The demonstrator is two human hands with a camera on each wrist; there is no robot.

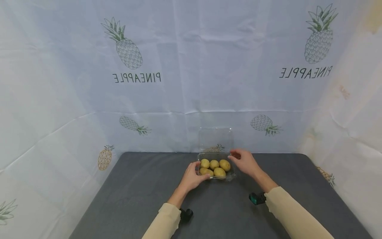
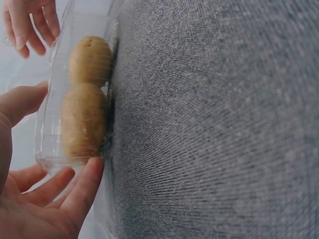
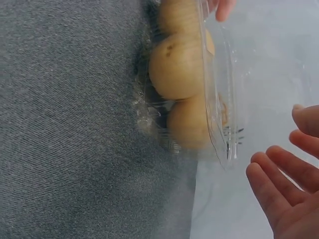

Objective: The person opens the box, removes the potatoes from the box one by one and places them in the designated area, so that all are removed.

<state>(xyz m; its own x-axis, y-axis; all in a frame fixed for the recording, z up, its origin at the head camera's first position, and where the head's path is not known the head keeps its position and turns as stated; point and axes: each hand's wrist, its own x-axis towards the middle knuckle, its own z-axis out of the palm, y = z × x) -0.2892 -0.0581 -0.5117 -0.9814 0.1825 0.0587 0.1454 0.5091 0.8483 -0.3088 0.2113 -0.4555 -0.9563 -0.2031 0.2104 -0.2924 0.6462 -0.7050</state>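
Observation:
Several yellow potatoes [image 1: 220, 172] lie in two rows inside a clear plastic container [image 1: 213, 153], whose hinged lid [image 1: 215, 136] stands raised at the back. My left hand [image 1: 191, 176] holds the container's near left corner, thumb at the front rim and fingers along the left side. In the left wrist view, fingertips [image 2: 94, 167] touch the end wall close to a potato [image 2: 84, 119]. At the back right corner is my right hand [image 1: 244, 162], its fingers loosely bent beside the rim. From the right wrist, this hand [image 3: 289, 191] appears with fingers extended and nothing between them.
The container sits near the back edge of a dark grey table [image 1: 149, 186]. Behind it hangs a pale cloth [image 1: 191, 83] printed with pineapples, which also encloses the sides. Small dark devices are strapped at both wrists, the right one [image 1: 257, 198] showing a green patch.

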